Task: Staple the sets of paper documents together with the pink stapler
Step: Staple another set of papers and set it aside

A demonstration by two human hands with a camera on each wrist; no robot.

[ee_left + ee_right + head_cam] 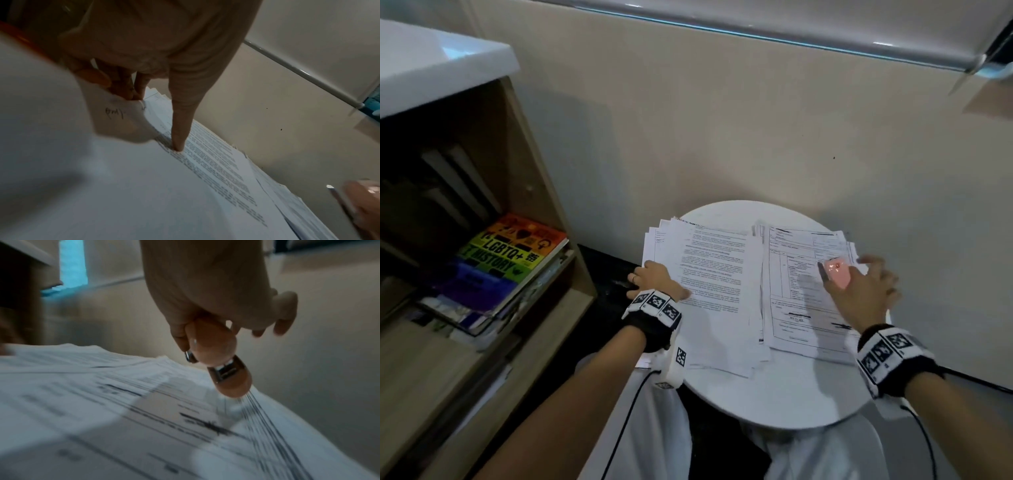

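Two loose stacks of printed sheets lie side by side on a round white table (pixel 774 394). My left hand (pixel 652 275) is at the left edge of the left stack (pixel 717 274). In the left wrist view its index finger (pixel 180 129) presses down on the top page while the other fingers (pixel 123 91) curl round a lifted sheet corner (pixel 123 120). My right hand (pixel 866 291) holds the pink stapler (pixel 837 272) a little above the right stack (pixel 801 308). The stapler (pixel 218 352) points down at the paper, its metal mouth slightly apart.
A wooden bookshelf (pixel 544 192) stands close on the left, with a rainbow-coloured book (pixel 513 250) lying in it. A beige wall (pixel 722 137) runs right behind the table. Cables hang from both wrist cameras beside my lap.
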